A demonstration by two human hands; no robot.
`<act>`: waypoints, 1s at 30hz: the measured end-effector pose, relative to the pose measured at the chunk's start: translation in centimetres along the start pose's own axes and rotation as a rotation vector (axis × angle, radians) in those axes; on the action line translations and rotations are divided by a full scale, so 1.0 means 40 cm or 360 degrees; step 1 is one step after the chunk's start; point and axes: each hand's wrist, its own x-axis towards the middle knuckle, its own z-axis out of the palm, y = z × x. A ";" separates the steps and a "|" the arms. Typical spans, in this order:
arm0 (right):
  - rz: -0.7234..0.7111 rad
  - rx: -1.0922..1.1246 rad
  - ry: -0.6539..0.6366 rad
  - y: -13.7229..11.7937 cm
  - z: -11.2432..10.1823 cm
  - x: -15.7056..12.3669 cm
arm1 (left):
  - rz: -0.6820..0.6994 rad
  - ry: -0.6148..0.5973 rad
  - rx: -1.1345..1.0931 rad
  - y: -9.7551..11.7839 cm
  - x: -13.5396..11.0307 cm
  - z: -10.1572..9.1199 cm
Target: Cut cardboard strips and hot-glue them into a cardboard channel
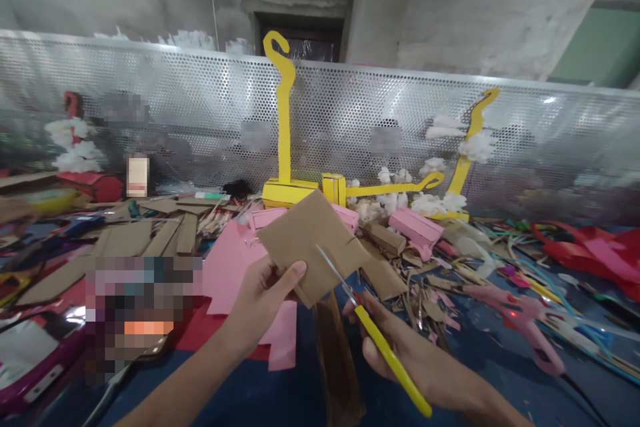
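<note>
My left hand (260, 300) pinches a brown cardboard piece (305, 240) by its lower left edge and holds it up above the table. My right hand (400, 347) grips yellow-handled scissors (380, 340); their blades lie against the cardboard's right part, near a cut edge. A long brown cardboard strip (337, 353) hangs down below the piece, between my two hands.
Pink paper sheets (235, 267), cardboard strips (135, 240) and scraps cover the blue table (480, 347). Yellow cardboard hook shapes (284, 120) and white fluff stand against a perforated metal screen (350, 120). A pink glue gun (525, 320) lies at right, red material (595, 247) beyond it.
</note>
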 end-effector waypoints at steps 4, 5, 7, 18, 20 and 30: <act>0.0002 0.0067 0.0011 -0.015 0.006 0.004 | -0.0019 0.0045 -0.0042 -0.002 -0.004 0.008; 0.0019 0.0074 0.0026 -0.021 0.007 0.003 | -0.0016 0.0057 -0.0045 -0.004 -0.004 0.009; 0.0037 0.0065 0.0070 -0.033 0.008 0.002 | -0.0001 0.0088 -0.0041 -0.009 -0.004 0.009; 0.0020 0.0087 0.0187 -0.006 -0.002 0.005 | 0.0091 0.0803 -0.0627 0.037 0.078 -0.091; 0.0018 0.0088 0.0261 0.003 -0.004 0.008 | 0.0051 0.0692 -0.0595 0.033 0.068 -0.075; -0.0111 0.0367 0.0487 0.043 -0.054 0.022 | -0.0213 0.0150 -0.0040 0.016 0.030 -0.059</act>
